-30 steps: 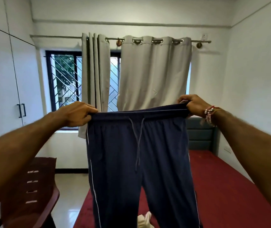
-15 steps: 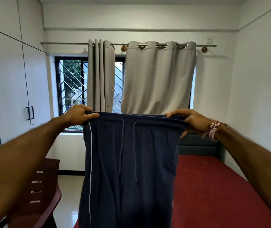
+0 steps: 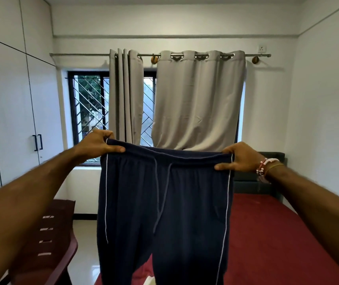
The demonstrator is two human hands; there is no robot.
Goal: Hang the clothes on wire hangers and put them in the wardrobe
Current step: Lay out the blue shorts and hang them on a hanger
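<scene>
Hanging between both hands: navy trousers (image 3: 164, 212), left hand (image 3: 97, 144) and right hand (image 3: 240, 159) pinching waistband corners.

Navy track pants (image 3: 164, 212) hang spread by the waistband — left hand (image 3: 96, 144) and right hand (image 3: 240, 159) pinching its corners — above the red bed (image 3: 277, 233).

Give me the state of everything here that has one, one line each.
Navy track pants: held up, hanging unfolded.
Left hand: grips the waistband.
Right hand: grips the waistband.
Drawstring: untied, dangling.
Wardrobe doors: shut.
Left curtain: bunched aside.
Right curtain: spread out.
</scene>
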